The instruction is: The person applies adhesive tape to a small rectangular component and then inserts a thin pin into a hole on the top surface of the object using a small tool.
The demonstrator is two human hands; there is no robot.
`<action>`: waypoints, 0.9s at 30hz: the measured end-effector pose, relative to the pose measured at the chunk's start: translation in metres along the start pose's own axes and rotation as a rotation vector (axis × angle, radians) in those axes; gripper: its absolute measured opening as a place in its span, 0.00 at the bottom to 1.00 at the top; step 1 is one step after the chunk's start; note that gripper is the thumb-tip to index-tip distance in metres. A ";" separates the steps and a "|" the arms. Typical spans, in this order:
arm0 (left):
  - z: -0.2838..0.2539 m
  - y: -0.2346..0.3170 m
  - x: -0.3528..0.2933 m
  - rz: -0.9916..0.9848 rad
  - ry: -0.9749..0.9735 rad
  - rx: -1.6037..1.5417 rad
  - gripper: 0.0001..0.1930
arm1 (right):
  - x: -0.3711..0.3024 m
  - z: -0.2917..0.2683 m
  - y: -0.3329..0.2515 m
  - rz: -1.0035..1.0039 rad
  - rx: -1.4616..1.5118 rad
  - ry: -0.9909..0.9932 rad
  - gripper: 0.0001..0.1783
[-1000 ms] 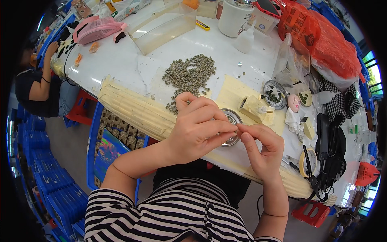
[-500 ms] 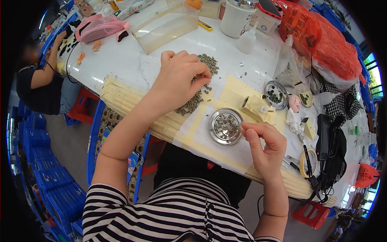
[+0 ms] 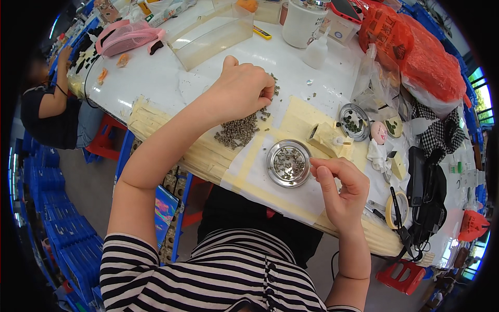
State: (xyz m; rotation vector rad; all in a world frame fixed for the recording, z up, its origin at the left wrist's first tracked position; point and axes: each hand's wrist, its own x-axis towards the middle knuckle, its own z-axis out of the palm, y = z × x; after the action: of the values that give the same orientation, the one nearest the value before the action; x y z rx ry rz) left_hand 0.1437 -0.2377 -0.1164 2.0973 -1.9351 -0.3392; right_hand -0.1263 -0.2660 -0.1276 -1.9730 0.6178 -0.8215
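A heap of small grey-brown metallic-looking pieces (image 3: 238,132) lies on the table left of centre. Over its far part rests my left hand (image 3: 241,91), fingers curled down and closed; what they may hold is hidden. To the right of the heap, a round shiny metal dish (image 3: 288,179) contains similar small pieces scattered on its bottom. My right hand (image 3: 345,190) is by the dish's right rim, thumb and index finger pinched together. Anything in that pinch is too small to make out.
A yellowish taped block (image 3: 328,139) stands beyond the dish, near a second metal dish (image 3: 354,122) with dark green pieces. A tape roll (image 3: 397,209) and black pouch (image 3: 431,200) lie right. A clear plastic tray (image 3: 213,41) sits at the back. Another person (image 3: 49,112) is at left.
My left hand has shifted away from me and slightly right across the heap, uncovering more of its near part. My right hand keeps its pinch beside the dish.
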 end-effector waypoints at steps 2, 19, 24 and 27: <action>0.001 -0.001 -0.001 0.023 0.010 -0.002 0.04 | 0.001 0.000 -0.001 0.007 0.001 -0.002 0.06; 0.001 0.041 -0.019 0.177 0.074 -1.212 0.09 | 0.001 -0.001 -0.001 -0.019 0.022 0.029 0.05; 0.020 0.065 -0.027 0.163 -0.125 -1.602 0.08 | -0.001 -0.004 0.001 0.130 0.262 0.036 0.07; 0.033 0.063 -0.028 0.288 -0.093 -1.608 0.09 | -0.002 -0.006 0.002 0.193 0.423 0.029 0.08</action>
State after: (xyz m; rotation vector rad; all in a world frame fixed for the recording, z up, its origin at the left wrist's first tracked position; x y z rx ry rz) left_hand 0.0709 -0.2158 -0.1260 0.7154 -1.0924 -1.3260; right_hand -0.1324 -0.2689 -0.1274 -1.4972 0.5859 -0.7874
